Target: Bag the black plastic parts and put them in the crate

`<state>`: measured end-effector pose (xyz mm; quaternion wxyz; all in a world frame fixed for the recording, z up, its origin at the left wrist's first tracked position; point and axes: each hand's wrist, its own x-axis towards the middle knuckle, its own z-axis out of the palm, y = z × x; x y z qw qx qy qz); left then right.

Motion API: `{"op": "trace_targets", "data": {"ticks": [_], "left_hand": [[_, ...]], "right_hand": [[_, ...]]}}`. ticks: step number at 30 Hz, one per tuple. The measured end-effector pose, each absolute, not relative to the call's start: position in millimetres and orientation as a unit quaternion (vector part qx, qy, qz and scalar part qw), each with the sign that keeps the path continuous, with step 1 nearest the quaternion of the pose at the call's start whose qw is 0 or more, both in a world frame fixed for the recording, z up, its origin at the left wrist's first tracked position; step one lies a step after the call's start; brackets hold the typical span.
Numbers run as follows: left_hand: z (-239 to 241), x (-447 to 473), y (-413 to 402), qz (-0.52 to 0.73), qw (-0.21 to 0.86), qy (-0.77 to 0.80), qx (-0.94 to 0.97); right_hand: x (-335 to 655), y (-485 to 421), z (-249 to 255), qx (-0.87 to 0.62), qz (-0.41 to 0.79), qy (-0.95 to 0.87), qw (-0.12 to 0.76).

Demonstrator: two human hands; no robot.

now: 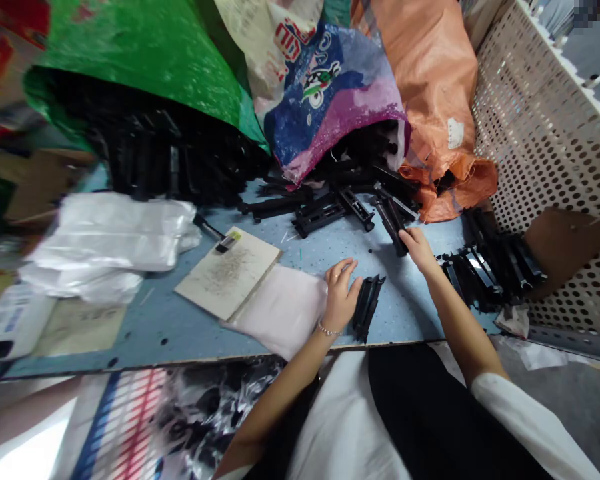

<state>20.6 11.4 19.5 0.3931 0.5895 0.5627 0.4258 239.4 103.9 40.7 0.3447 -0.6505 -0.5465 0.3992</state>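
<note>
My right hand (420, 249) is closed on the near end of a long black plastic part (391, 225), which points away from me toward a loose pile of similar parts (325, 212). My left hand (341, 291) hovers low over the table with its fingers apart and nothing in them. Just right of it, a small row of black plastic parts (368, 309) lies side by side near the table's front edge. White plastic bags (285, 310) lie left of that hand, partly under a stained board (230, 272).
Behind the pile, a green sack (145, 53), a printed sack (330, 87) and an orange sack (430, 87) stand with black parts spilling out. More black parts (495, 267) lie beside a perforated crate (555, 133) at right. Folded clear bags (110, 233) sit at left.
</note>
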Motion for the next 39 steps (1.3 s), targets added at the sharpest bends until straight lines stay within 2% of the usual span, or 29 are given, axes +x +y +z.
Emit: {"op": "trace_targets", "data": {"ticks": [1, 3, 5, 7, 9, 12, 14, 16, 18, 22, 25, 29, 35, 39], "left_hand": [[28.0, 23.6, 20.3, 0.463, 0.461, 0.528, 0.543], [47.4, 31.2, 36.4, 0.491, 0.622, 0.429, 0.433], [66.9, 36.6, 45.6, 0.449, 0.757, 0.320, 0.352], [82.6, 37.0, 46.2, 0.397, 0.818, 0.257, 0.327], [92.5, 33.4, 40.7, 0.396, 0.811, 0.263, 0.341], [98.3, 29.8, 29.5, 0.414, 0.755, 0.344, 0.374], [99.6, 31.9, 23.8, 0.399, 0.742, 0.384, 0.378], [100.5, 36.1, 20.8, 0.391, 0.743, 0.399, 0.370], [100.2, 39.1, 20.8, 0.401, 0.738, 0.413, 0.353], [93.1, 34.0, 26.7, 0.427, 0.713, 0.465, 0.306], [86.1, 26.7, 31.4, 0.457, 0.697, 0.485, 0.264], [81.5, 29.6, 30.8, 0.454, 0.711, 0.475, 0.249], [94.6, 38.9, 26.2, 0.542, 0.633, 0.483, 0.269], [101.3, 35.1, 36.6, 0.463, 0.742, 0.444, 0.195]], "right_hand": [[233.2, 85.6, 40.8, -0.586, 0.510, -0.508, 0.371], [218.7, 50.1, 41.7, -0.499, 0.627, -0.483, 0.353], [207.8, 23.5, 45.6, -0.419, 0.707, -0.482, 0.303], [206.3, 11.0, 55.2, -0.370, 0.740, -0.501, 0.256], [213.3, 11.3, 71.2, -0.425, 0.656, -0.558, 0.278], [224.1, 26.2, 98.5, -0.547, 0.328, -0.686, 0.350], [223.8, 40.6, 110.4, -0.520, 0.150, -0.774, 0.328], [217.9, 55.8, 113.8, -0.461, 0.069, -0.839, 0.282], [209.8, 67.5, 110.8, -0.443, 0.054, -0.858, 0.256], [195.1, 60.8, 101.0, -0.477, 0.099, -0.840, 0.241], [186.2, 30.2, 90.8, -0.390, 0.080, -0.890, 0.223], [177.3, -2.3, 65.9, -0.326, 0.035, -0.912, 0.247], [182.1, 5.2, 60.2, -0.388, 0.117, -0.873, 0.271], [191.7, 18.1, 87.0, -0.282, 0.073, -0.928, 0.232]]}}
